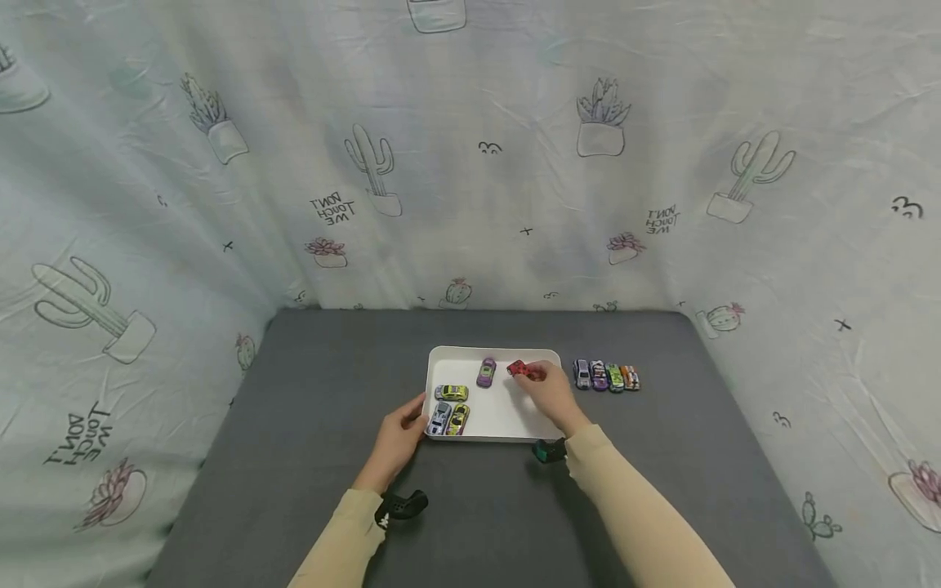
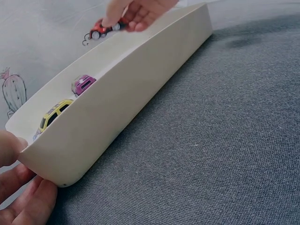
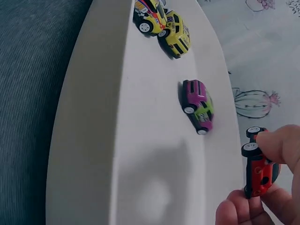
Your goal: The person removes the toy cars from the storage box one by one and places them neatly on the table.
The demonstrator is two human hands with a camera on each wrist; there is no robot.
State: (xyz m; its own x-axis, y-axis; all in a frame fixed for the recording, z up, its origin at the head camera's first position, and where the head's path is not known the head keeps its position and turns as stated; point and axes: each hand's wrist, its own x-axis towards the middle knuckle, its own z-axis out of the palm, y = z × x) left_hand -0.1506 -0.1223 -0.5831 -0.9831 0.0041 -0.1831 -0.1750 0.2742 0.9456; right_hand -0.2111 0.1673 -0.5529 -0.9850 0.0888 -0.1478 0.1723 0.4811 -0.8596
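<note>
My right hand (image 1: 553,396) pinches a red toy car (image 3: 260,171) between thumb and fingers, above the right back part of a white tray (image 1: 507,416). At the tray's left end, my left hand (image 1: 399,437) grips the wall, thumb at the rim and fingers low on the outside, as the left wrist view shows. Inside the tray, a purple toy car (image 1: 486,372) with a green patch stands near the back wall. Left of it lies a yellow-green toy car (image 1: 452,393). A silver-blue toy car (image 1: 439,418) and a yellow toy car (image 1: 458,420) sit side by side in the front left corner.
Just right of the tray, several toy cars stand in a row on the grey tabletop (image 1: 331,351): a silver one (image 1: 582,374), a purple one (image 1: 599,376), a green one (image 1: 615,377) and an orange one (image 1: 631,377). A printed curtain (image 1: 470,220) hangs behind and beside the table.
</note>
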